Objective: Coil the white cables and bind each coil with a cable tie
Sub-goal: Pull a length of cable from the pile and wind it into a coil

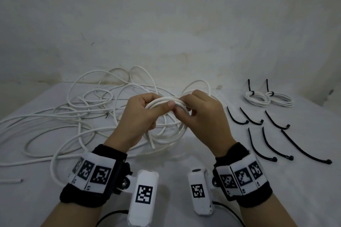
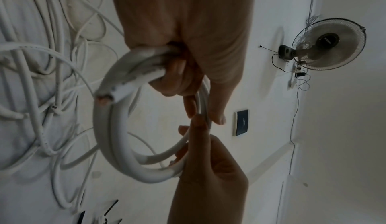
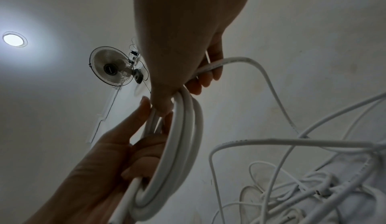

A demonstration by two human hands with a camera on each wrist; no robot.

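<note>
Light is dim and even across the head view, whose edges bend outward. In the right wrist view a round ceiling lamp [image 3: 14, 38] glares; both wrist views show backlit hands, dark and grainy.

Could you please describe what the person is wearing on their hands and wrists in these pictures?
Both hands are bare. The left hand and right hand each have a black wrist band carrying white panels printed with black square coded markers. A white camera housing with another marker is mounted at each wrist's inner side, with a thin black cable trailing from it. No sleeves show.
</note>
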